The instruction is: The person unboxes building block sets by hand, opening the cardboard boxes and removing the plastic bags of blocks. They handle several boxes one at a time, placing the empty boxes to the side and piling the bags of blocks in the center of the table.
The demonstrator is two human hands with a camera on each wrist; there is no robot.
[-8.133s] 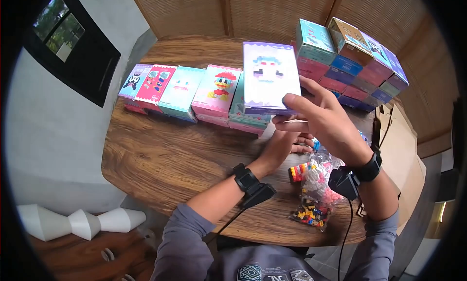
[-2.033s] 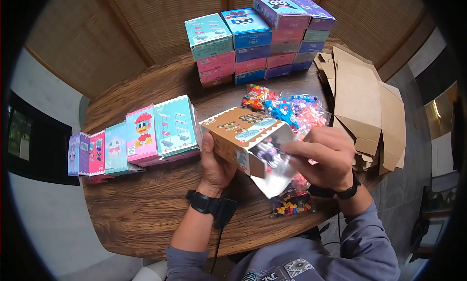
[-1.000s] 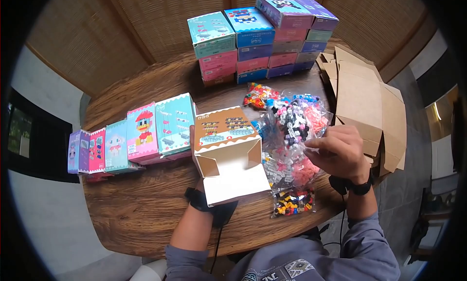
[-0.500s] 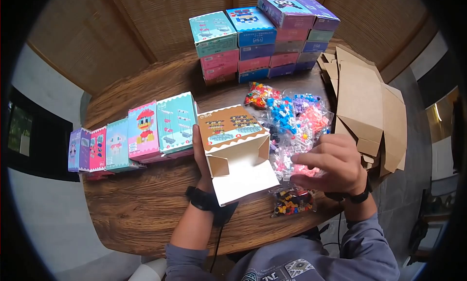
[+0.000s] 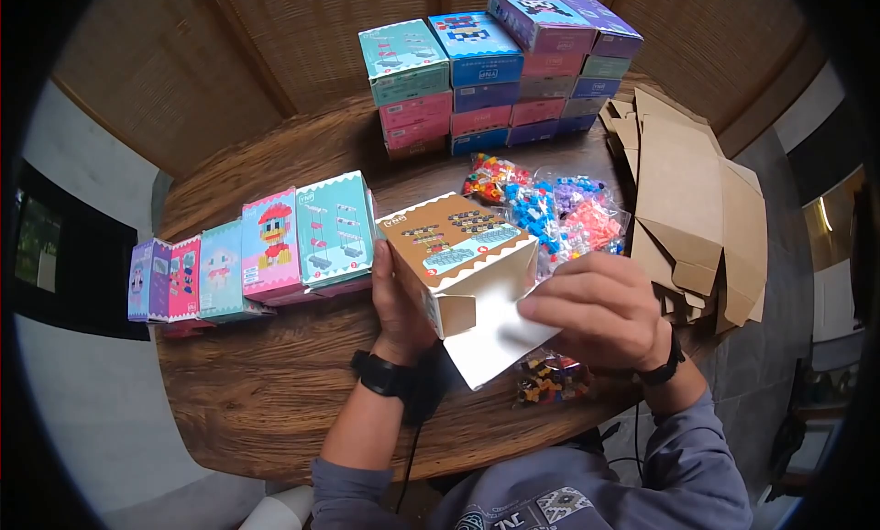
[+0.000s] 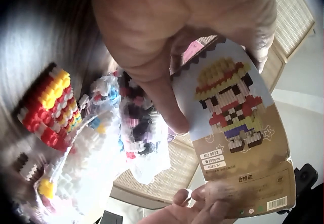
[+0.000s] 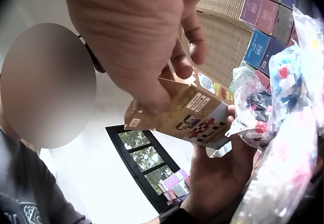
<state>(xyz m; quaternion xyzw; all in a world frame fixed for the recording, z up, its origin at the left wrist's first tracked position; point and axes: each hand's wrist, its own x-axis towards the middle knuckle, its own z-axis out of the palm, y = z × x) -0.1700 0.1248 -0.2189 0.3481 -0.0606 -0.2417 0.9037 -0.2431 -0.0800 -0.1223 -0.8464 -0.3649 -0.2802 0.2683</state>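
Observation:
My left hand grips a brown cardboard toy-brick box from its left side, thumb along the edge. The open end faces me, with a white-lined flap hanging out. At that flap my right hand pinches its edge, thumb on the outer face in the right wrist view. A brick figure in a hat is printed on the box front in the left wrist view. Clear bags of blue bricks and pink bricks lie just beyond my right hand, which hides some of the pile.
Several stacked boxes stand at the back. A row of boxes leans along the left. Flattened cardboard lies on the right. Bags of red-yellow bricks and black-yellow bricks rest on the wooden table.
Earlier, my right hand drew a bag of black, white and purple bricks from the brown box and let it go on the pile. Now it has come back left to the flap; the box has turned.

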